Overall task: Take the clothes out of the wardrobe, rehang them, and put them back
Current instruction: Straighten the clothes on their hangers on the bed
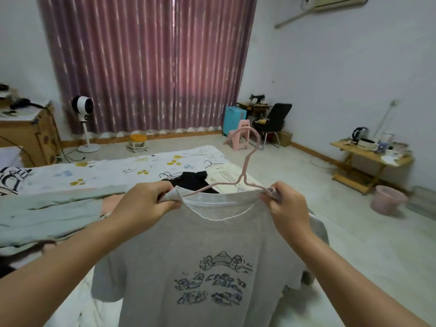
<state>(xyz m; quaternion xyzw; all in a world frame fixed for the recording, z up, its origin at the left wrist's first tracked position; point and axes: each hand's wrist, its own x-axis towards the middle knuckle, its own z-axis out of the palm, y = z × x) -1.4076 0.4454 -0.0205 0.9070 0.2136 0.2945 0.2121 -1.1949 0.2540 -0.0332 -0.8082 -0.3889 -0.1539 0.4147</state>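
Note:
I hold up a light grey T-shirt (pixel 188 251) with a dark cartoon print on its front. A pink hanger (pixel 247 159) sits inside its neckline, hook rising up and to the right. My left hand (pixel 146 201) grips the shirt's left shoulder by the collar. My right hand (pixel 285 204) pinches the right shoulder together with the hanger's end. Behind the shirt a black garment (pixel 191 180) lies on the bed (pixel 101 171) beside loose dark hangers (pixel 212 163). The wardrobe is not in view.
Pale green clothing (pixel 49 211) lies spread on the bed at left. A wooden cabinet (pixel 30 135) and standing fan (pixel 82 109) are at far left, a yellow stool (pixel 138 142) by the curtain. A pink stool (pixel 240 135), black chair (pixel 276 121), wooden table (pixel 368 161) and pink bucket (pixel 387 199) stand at right.

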